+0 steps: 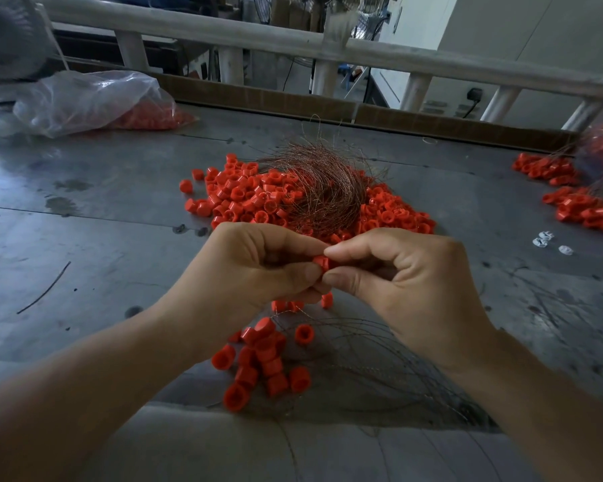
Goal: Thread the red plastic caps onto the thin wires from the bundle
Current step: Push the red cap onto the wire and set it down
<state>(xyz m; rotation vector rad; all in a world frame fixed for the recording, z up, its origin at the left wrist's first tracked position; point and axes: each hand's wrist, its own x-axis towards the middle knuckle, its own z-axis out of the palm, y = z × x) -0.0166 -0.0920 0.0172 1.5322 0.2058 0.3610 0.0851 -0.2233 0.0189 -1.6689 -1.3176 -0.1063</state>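
Observation:
A red plastic cap [321,262] is pinched between the fingertips of my left hand [255,266] and my right hand [397,273], above the grey metal table [101,210]. Behind my hands lies a pile of loose red caps [251,194] with a bundle of thin brown wires [322,189] resting on it. Below my hands, near the table's front edge, a cluster of red caps [258,363] sits on thin wires [380,356] that fan out to the right. Any wire between my fingers is too thin to make out.
A clear plastic bag of red caps [94,102] lies at the back left. More red caps [571,200] lie at the right, with small white pieces [547,240] near them. A wooden rail [258,40] runs behind the table. A stray wire [44,288] lies left.

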